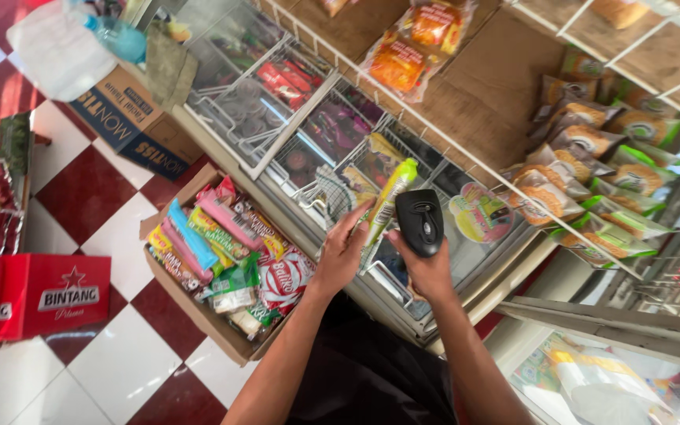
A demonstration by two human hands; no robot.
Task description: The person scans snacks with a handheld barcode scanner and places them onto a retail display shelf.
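My left hand (343, 250) holds a long yellow-green wrapped ice cream bar (388, 203) upright over a glass-topped freezer (318, 149). My right hand (426, 267) grips a black handheld barcode scanner (420, 221), its head close beside the bar's lower half. Both forearms reach forward from the bottom of the view. Under the freezer's sliding glass lie several wrapped ice creams in wire baskets.
An open cardboard box (198, 315) of colourful snack packets sits on the red-and-white checkered floor at left. A red carton (49, 295) stands further left. A wire rack (615, 189) of snack bags hangs at right. Orange snack bags (411, 51) hang above the freezer.
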